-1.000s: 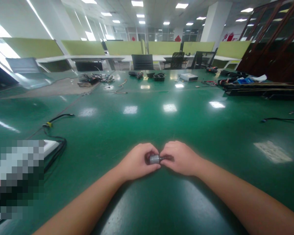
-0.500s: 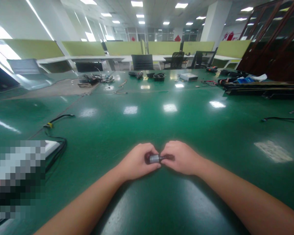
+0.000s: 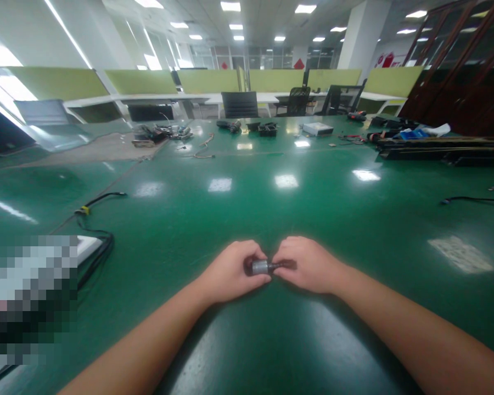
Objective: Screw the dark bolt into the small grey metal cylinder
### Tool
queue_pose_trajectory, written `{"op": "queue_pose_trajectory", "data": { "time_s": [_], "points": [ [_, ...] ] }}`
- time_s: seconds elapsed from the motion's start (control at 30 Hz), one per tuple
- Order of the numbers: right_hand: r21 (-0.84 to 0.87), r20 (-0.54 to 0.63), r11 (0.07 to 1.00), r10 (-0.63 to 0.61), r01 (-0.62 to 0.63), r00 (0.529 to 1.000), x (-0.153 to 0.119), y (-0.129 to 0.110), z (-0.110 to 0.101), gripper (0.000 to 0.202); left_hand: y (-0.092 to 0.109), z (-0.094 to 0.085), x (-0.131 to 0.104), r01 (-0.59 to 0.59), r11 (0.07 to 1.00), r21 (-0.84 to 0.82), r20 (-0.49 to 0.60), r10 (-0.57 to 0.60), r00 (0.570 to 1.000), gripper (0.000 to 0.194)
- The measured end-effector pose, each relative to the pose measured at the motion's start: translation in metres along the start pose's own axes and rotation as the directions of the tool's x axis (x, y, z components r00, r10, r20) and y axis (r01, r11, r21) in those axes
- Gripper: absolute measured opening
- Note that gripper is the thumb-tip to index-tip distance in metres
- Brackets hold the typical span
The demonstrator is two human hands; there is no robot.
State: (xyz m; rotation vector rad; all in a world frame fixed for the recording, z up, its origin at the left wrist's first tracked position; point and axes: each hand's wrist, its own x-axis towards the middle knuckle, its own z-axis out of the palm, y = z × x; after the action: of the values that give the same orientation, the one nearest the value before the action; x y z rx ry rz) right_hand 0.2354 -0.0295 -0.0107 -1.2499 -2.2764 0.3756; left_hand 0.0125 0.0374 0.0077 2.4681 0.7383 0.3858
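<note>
A small dark cylinder with a silver band (image 3: 260, 267) lies level between my two hands, just above or on the green tabletop; I cannot tell which. It narrows to a dark neck on its right side. The thumb and fingers of my left hand (image 3: 233, 272) are wrapped round its thick left end. At the narrow right end, my right hand (image 3: 307, 265) pinches it between thumb and fingers. Part of the cylinder is hidden in the fingers, and its exact kind is not clear.
A blurred-out box-like object (image 3: 28, 291) sits at the left with black cables (image 3: 102, 249) beside it. Further cables (image 3: 473, 199) lie at the right. Along the far edge are a white box (image 3: 318, 129), cable clutter (image 3: 160, 133) and long black bars (image 3: 428, 151).
My right hand has shifted very slightly to the right, and a little more of the neck shows. The left hand keeps its grip in nearly the same place.
</note>
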Motion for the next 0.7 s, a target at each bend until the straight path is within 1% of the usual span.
{"op": "queue_pose_trajectory", "data": {
  "time_s": [0.27, 0.7],
  "points": [
    [-0.005, -0.001, 1.0, 0.02, -0.02, 1.0, -0.0021, -0.0006, -0.0035, 0.006, 0.0008, 0.0, -0.0001, -0.005, 1.0, -0.009, 0.001, 0.005, 1.0, 0.019],
    [-0.032, 0.008, 0.999, 0.038, -0.038, 0.999, -0.0048, 0.001, -0.0075, 0.007, 0.0009, -0.0008, -0.0004, 0.0, 1.0, 0.006, 0.006, 0.0, 1.0, 0.021]
  ]
}}
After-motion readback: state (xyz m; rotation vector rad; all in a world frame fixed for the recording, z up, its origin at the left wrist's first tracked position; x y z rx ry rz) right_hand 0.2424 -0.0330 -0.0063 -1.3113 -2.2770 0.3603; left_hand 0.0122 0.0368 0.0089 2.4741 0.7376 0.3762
